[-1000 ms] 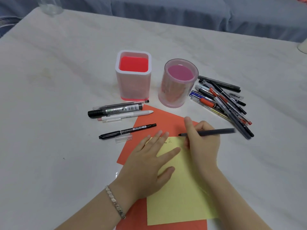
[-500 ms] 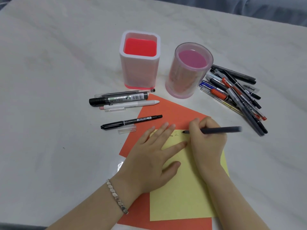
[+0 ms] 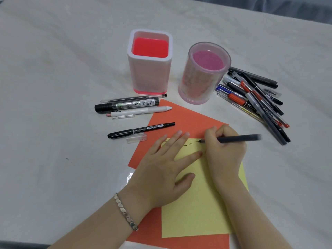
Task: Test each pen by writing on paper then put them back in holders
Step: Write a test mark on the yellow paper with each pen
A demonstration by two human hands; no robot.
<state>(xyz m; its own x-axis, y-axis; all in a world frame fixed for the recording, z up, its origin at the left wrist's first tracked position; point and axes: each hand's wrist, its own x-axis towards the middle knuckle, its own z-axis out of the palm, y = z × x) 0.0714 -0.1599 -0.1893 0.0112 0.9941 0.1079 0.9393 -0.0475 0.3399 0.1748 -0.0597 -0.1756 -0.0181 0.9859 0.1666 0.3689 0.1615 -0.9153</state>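
The right hand point(image 3: 225, 148) gripped a dark pen point(image 3: 239, 138), its tip on the yellow paper point(image 3: 197, 203). The left hand point(image 3: 161, 173) lay flat and open on that paper, just beside the right hand.

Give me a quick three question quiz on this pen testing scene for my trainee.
1. True or false: the square holder and the round holder have pens in them.
2. The left hand: A grips a marker, B lies flat on the yellow sheet, C reaches into a holder.
3. Which hand writes with the pen?
Key: 1 false; 2 B; 3 the right hand.
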